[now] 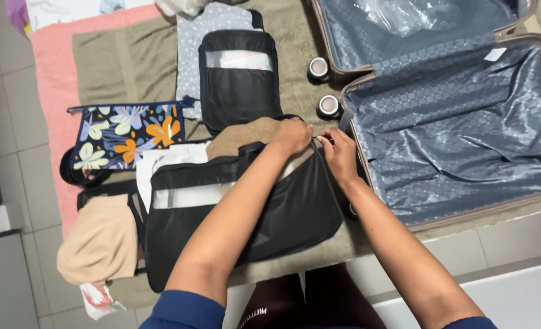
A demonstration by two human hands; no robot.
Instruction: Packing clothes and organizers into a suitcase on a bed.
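Head view:

- Black packing cube (282, 213): lies on an olive towel (130, 61) on the floor, just beside the open suitcase; it bulges with folded clothes, a tan garment (246, 134) showing at its far, open edge.
- Left hand (292, 135): knuckles up at the cube's far corner, fingers curled and pressed together on the fabric rim, apparently steadying it so that the zip line stays taut.
- Right hand (339, 152): touching the left, thumb and forefinger pinching a small dark zip pull (322, 140) at the same corner.
- Open suitcase (453, 122): both halves laid flat, blue patterned lining exposed, two wheels (328, 105) turned towards the cube.
- Second black packing cube (237, 76): closed, set farther off on the towel, over a grey patterned cloth.
- Floral pouch (127, 134): zipped, left of the cubes, near the pink towel (51, 91).
- Beige garment (100, 240): heaped at the near left, spilling from another dark case.
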